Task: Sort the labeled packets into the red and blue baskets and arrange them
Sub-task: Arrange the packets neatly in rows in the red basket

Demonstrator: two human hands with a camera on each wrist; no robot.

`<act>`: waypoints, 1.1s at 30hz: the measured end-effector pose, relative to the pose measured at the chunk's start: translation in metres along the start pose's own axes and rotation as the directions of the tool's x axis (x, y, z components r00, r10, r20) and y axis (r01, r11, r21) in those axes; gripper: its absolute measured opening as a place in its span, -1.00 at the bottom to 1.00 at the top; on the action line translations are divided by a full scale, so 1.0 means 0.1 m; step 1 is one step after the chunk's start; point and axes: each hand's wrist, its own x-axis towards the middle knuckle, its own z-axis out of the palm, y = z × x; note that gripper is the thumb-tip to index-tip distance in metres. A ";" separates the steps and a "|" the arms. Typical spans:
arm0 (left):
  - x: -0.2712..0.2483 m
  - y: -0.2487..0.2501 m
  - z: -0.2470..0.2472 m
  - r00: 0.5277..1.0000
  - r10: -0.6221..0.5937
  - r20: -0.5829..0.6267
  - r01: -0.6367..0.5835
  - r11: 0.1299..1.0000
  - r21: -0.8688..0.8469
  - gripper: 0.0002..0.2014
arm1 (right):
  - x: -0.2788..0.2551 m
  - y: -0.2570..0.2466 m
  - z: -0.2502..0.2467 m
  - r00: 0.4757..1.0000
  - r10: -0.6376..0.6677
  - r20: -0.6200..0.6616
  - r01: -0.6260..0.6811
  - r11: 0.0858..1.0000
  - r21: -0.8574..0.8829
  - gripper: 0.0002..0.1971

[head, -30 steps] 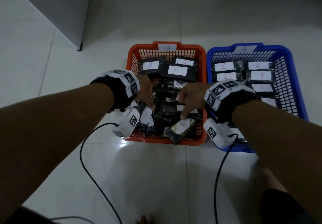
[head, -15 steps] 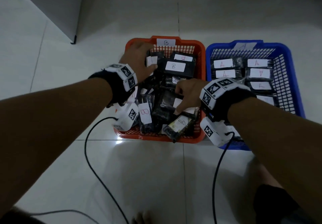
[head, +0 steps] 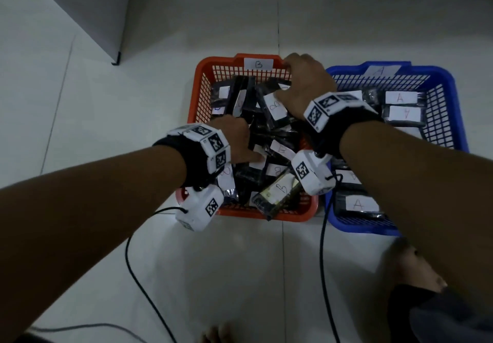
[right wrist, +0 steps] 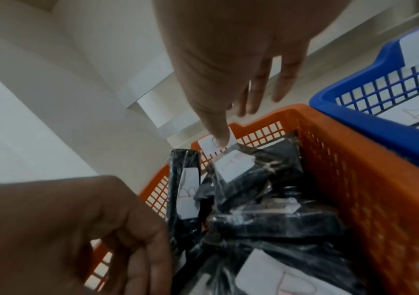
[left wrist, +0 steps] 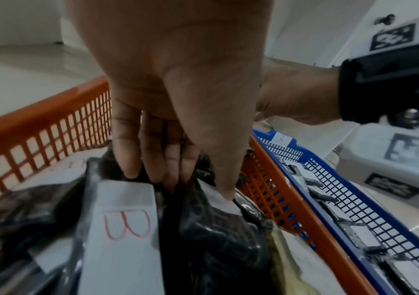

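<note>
The left hand pinches a black plastic-wrapped packet, thumb on its white label, among the jumbled B packets in the red plastic mesh basket. The right hand reaches to the far end, fingers straight, thumb tip at a tilted packet. Standing each packet upright, label outward, before letting go would likely tidy the row best. The blue plastic mesh basket beside it holds flat A packets. Several labels are blurred, and the lower packets are buried.
</note>
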 end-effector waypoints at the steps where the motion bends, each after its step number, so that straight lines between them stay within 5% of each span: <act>1: 0.01 0.03 0.02 1.000 -0.022 0.008 0.022 1.000 -0.014 -0.38 | -0.05 0.00 0.01 0.999 -0.018 -0.043 0.018 1.000 0.000 -0.53; 3: 0.03 0.10 0.04 0.998 -0.054 0.012 0.054 0.999 0.004 -0.37 | -0.16 0.01 -0.01 0.999 -0.048 -0.003 0.048 0.998 0.046 -0.74; 5: 0.04 0.17 0.04 0.998 -0.053 0.046 0.052 0.998 0.028 -0.37 | -0.28 0.04 -0.05 0.965 -0.073 0.250 0.060 0.997 0.057 -0.84; 8: 0.09 0.22 0.06 0.986 -0.073 0.147 0.079 0.996 -0.030 -0.46 | -0.50 0.06 -0.05 0.810 -0.064 0.583 0.068 0.998 0.015 -0.84; 12: 0.13 0.07 -0.12 0.971 -0.111 0.210 0.137 0.984 -0.116 -0.68 | -0.68 0.02 -0.01 0.627 0.000 0.779 0.097 0.992 -0.078 -0.69; 17: 0.10 -0.27 -0.49 0.982 -0.190 -0.014 0.180 0.950 -0.256 -0.75 | -0.84 -0.02 0.16 0.663 -0.057 0.747 0.302 0.933 -0.196 -0.54; 20: 0.05 -0.42 -0.47 0.934 -0.239 -0.264 0.199 0.966 -0.168 -0.67 | -0.78 -0.03 0.12 0.567 -0.008 0.824 0.254 0.953 -0.166 -0.48; 23: -0.02 -0.46 -0.33 0.888 -0.181 -0.422 0.149 0.983 -0.108 -0.58 | -0.70 -0.02 0.05 0.634 -0.036 0.773 0.198 0.973 -0.117 -0.58; 25: -0.06 -0.43 -0.24 0.910 -0.046 -0.413 -0.004 0.993 -0.119 -0.65 | -0.63 0.00 -0.01 0.695 -0.058 0.716 0.158 0.985 -0.074 -0.65; 29: -0.19 -0.36 -0.11 0.994 0.097 -0.050 -0.101 0.992 -0.075 -0.53 | -0.38 -0.05 -0.16 0.882 -0.128 0.454 0.125 0.991 0.036 -0.78; 33: -0.28 -0.33 0.00 0.996 -0.010 0.088 0.016 0.998 -0.058 -0.30 | -0.14 -0.09 -0.11 0.948 -0.098 0.302 0.091 0.995 0.038 -0.76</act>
